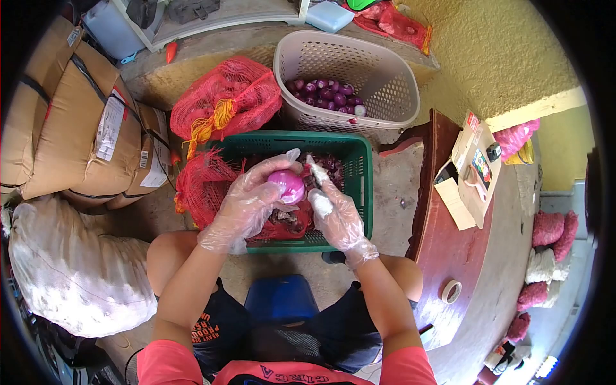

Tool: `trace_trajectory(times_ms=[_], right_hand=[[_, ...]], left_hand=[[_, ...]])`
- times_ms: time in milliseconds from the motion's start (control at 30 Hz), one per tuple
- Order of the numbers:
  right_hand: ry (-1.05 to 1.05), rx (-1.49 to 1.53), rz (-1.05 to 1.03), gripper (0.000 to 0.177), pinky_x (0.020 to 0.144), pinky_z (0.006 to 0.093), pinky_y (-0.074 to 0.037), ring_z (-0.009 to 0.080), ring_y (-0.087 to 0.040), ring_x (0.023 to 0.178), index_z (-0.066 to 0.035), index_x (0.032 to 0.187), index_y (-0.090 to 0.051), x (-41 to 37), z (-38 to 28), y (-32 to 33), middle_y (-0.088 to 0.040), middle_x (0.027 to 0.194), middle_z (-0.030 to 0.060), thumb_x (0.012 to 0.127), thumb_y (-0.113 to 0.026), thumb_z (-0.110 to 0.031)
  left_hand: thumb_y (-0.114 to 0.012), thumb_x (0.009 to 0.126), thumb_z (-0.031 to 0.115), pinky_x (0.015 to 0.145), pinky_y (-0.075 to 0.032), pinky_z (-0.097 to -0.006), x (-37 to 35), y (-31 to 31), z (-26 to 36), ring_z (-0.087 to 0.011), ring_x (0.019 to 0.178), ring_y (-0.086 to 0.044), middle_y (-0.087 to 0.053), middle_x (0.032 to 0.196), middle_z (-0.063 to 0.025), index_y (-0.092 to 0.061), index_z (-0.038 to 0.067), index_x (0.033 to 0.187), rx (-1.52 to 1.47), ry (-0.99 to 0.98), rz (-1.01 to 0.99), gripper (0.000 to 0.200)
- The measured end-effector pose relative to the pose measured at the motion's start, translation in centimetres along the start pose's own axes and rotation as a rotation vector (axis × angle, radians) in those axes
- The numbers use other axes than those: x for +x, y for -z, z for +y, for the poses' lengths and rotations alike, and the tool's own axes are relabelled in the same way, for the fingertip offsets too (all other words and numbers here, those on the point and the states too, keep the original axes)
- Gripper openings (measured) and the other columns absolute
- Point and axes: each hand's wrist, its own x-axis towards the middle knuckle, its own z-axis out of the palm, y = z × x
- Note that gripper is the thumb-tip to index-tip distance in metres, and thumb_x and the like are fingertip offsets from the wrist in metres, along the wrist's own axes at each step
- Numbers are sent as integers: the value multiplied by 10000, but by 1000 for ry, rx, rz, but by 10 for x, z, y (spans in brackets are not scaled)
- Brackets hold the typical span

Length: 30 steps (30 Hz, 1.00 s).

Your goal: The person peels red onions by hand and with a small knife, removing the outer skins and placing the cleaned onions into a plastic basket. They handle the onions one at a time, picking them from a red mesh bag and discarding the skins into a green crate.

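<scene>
In a clear plastic glove, my left hand [247,196] is closed around a peeled purple onion [287,187]. My right hand [337,215], also gloved, is bent close to the onion's right side. A thin dark piece shows between its thumb and fingers, too covered to name. Both hands are above a green plastic crate [362,192]. Inside it lie dark onions or skins [330,168] and red net [276,230], partly hidden by my hands. Behind the crate, a beige perforated basket [391,77] contains several peeled purple onions [327,95].
A red mesh sack [224,96] with yellow ties sits behind the crate's left end. Wrapped cartons [70,122] and a white sack [77,269] stand at left. On the right, a reddish wooden table [443,256] bears an opened cardboard box [471,170] and a tape roll [451,292].
</scene>
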Motion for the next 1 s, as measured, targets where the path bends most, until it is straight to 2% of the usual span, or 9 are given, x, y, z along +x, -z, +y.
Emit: trace_trajectory(times_ms=[67, 167, 333, 433, 500, 600, 767, 900, 1000], right_hand=[[-67, 100, 37, 520, 1005, 286, -388, 140, -501, 1166, -17, 1475, -334, -2, 1, 0, -499, 1385, 117, 983, -467, -123], [16, 131, 45, 515, 1027, 292, -371, 157, -492, 1204, 3, 1466, -340, 2, 10, 1, -489, 1391, 150, 978, -461, -103], [69, -216, 29, 604, 1020, 337, -384, 274, -526, 1234, -13, 1500, -254, 3, 5, 6, -475, 1401, 220, 964, -477, -180], [24, -379, 7, 697, 1029, 359, -379, 342, -511, 1260, -55, 1530, -162, 1, -12, 6, -457, 1406, 258, 953, -492, -262], [-40, -392, -40, 748, 1028, 369, -383, 373, -511, 1255, -85, 1543, -108, 0, -20, 4, -457, 1398, 274, 947, -497, -313], [292, -603, -31, 743, 967, 401, -435, 427, -575, 1142, -116, 1544, -122, 2, -1, 6, -537, 1293, 290, 940, -514, -296], [211, -712, -78, 750, 776, 460, -496, 472, -631, 870, -148, 1539, -159, -4, 0, 7, -632, 1006, 296, 915, -553, -284], [297, -803, -76, 743, 685, 485, -491, 455, -634, 749, -175, 1535, -183, -4, 0, 7, -648, 851, 263, 907, -568, -275], [175, -849, -85, 737, 655, 492, -486, 448, -627, 708, -182, 1530, -201, -5, -12, 5, -644, 785, 241, 902, -577, -269]], left_hand=[[-685, 853, 206, 854, -565, -373, 1, 1, 1, -263, 1097, -609, -522, 1312, -177, -490, 2, 1292, -42, 5, -2, 522], [-671, 850, 200, 825, -574, -364, 2, 3, 3, -304, 1085, -613, -508, 1326, -199, -488, 7, 1267, -134, 11, 10, 495], [-660, 860, 201, 776, -584, -368, 1, 2, 4, -351, 1027, -623, -506, 1303, -194, -457, 42, 1272, -190, 18, 30, 486], [-659, 870, 212, 709, -574, -342, 1, 5, -1, -350, 999, -621, -512, 1251, -172, -435, 84, 1292, -181, 4, 53, 494], [-626, 904, 264, 715, -585, -374, 0, 5, -3, -330, 995, -643, -537, 1226, -167, -409, 103, 1321, -141, -2, 82, 496], [-559, 951, 356, 677, -582, -357, -1, 11, 3, -279, 935, -661, -550, 1236, -149, -411, 118, 1328, -175, 97, 21, 470], [-487, 967, 477, 550, -464, -291, 0, -8, 5, -201, 796, -610, -559, 1181, -151, -514, 93, 1236, -119, 145, 145, 469], [-449, 965, 532, 480, -410, -245, 1, -18, 12, -159, 596, -544, -630, 985, -116, -581, 58, 1141, -213, 303, 253, 522], [-435, 962, 554, 439, -393, -244, 0, -17, 16, -154, 513, -510, -630, 820, -81, -608, 54, 1091, -248, 374, 281, 544]])
